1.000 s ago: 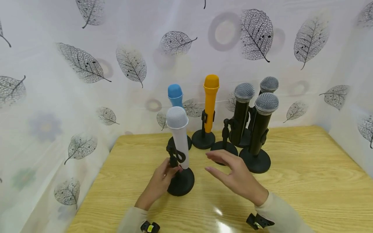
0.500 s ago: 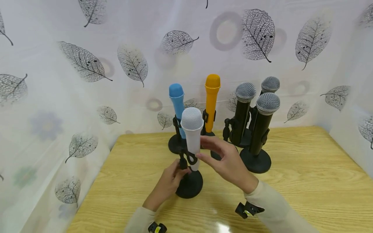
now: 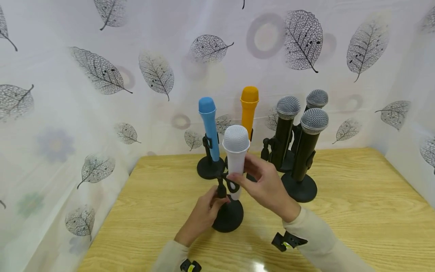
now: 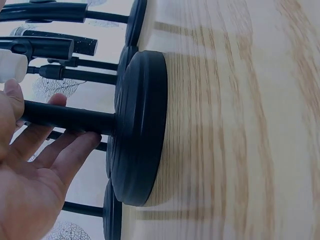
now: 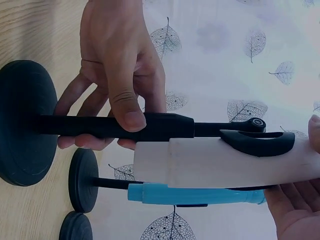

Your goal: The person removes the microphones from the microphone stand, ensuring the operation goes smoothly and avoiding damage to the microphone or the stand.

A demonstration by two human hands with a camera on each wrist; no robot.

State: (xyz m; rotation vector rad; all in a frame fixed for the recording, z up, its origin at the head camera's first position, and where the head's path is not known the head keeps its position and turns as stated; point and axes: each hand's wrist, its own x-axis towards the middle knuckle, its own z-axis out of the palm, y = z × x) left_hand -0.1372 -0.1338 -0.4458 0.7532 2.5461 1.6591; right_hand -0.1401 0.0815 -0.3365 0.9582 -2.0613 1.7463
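Observation:
A white microphone (image 3: 236, 145) sits tilted in the clip of a black stand, whose round base (image 4: 142, 130) is on the table. My left hand (image 3: 204, 211) grips the stand's black pole (image 5: 95, 127), thumb on one side and fingers behind, just above the base. My right hand (image 3: 266, 185) holds the white microphone's handle between thumb and fingers, level with the clip (image 5: 257, 143). In the right wrist view only part of the right hand shows, at the right edge. The orange microphone (image 3: 249, 107) behind is partly hidden by the white one and the right hand.
A blue microphone (image 3: 210, 128) on its stand is behind to the left. Three black microphones with silver heads, one of them the front one (image 3: 306, 155), stand close together at the right. A leaf-patterned curtain (image 3: 163, 30) hangs behind the wooden table (image 3: 357, 189).
The white microphone and its stand have moved right with my left hand. My right hand has come left and closed around the microphone's handle. The other microphones have stayed put.

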